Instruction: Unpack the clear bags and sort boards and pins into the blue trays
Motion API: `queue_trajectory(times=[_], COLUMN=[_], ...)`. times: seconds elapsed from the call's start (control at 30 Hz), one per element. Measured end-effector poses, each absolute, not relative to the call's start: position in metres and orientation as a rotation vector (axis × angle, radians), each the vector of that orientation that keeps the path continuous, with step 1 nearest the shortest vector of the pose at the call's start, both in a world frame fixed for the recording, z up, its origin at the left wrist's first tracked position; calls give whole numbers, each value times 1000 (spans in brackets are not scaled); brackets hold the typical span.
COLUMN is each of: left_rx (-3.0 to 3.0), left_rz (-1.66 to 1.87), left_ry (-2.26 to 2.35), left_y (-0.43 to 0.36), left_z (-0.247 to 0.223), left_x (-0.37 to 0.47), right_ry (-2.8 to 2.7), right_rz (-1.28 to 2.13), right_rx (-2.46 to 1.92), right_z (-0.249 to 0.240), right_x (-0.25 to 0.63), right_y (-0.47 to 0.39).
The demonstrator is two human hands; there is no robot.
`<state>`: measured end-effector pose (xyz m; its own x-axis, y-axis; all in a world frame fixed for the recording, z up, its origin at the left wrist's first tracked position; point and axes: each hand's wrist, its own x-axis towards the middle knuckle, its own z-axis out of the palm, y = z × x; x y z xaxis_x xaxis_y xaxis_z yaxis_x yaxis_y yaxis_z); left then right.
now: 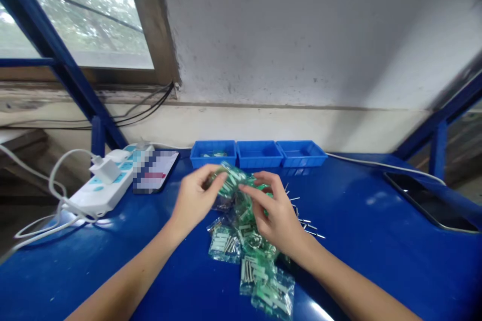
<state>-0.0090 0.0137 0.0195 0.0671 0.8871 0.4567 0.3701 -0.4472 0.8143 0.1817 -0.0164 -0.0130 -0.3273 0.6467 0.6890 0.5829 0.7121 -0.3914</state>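
A clear greenish plastic bag (234, 176) of pale wall plugs is pinched between the thumb and fingers of my left hand (199, 193). My right hand (276, 210) is at the bag's right side, fingers bent and thumb and index finger close together at its edge; whether they grip it I cannot make out. Under both hands lies a heap of similar small bags (256, 241), holding pale plugs and metal screws. One separate bag (225, 242) rests at the heap's left. Loose screws (311, 228) are scattered right of my right hand.
Three blue bins (259, 155) stand in a row at the back of the blue table (361, 261); the left one holds small pieces. A white power strip (101, 185) with cables and a phone-like flat item (165, 165) lie left. A black phone (429, 200) lies right.
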Motion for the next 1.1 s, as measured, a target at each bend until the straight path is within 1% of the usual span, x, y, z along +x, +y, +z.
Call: queue_trajectory(times=[0.1,0.13,0.17,0.23,0.27,0.33,0.43,0.57,0.77,0.87,0.97,1.03,1.1], left_rx=[2141,2237,2367,2618,2689,2692,2590,2510,2255,2180,2181,2276,2433], left_rz=[1855,1875,1794,1346,1093,806,531,449,591,826,1193,1383,1503], left_ry=[1500,1585,1647,1733,1727,1682,1551,1512,1505,1512,1463,1379,1191], left_y=[40,49,56,65,65,58,41,31,34,33,23,12,0], left_z=[45,51,54,47,38,13,-20,-28,-21,-19,-11,-4,1], left_x=[-20,-23,-25,-28,-29,-30,-33,-32,-25,-23,-17,-11,-4], right_ry=[-1929,-1912,-1904,-1911,-1921,-1936,-1941,-1987,-2055,-2080,-2047,-1949,-1794], right_rz=[119,120,116,113,120,138,154,164,168,229,442,684,940], right_rx=[-952,-959,-964,-974,-984,-1013,-1046,-1057,-1075,-1095,-1152,-1185,-1186], right_z=[-7,-5,-4,-2,-2,-2,-2,-4,-5,-3,1,3,5], right_x=[184,184,184,185,185,186,187,187,182,181,179,177,176], right_y=[-16,-16,-16,-15,-15,-14,-13,-12,-13,-15,-17,-19,-19])
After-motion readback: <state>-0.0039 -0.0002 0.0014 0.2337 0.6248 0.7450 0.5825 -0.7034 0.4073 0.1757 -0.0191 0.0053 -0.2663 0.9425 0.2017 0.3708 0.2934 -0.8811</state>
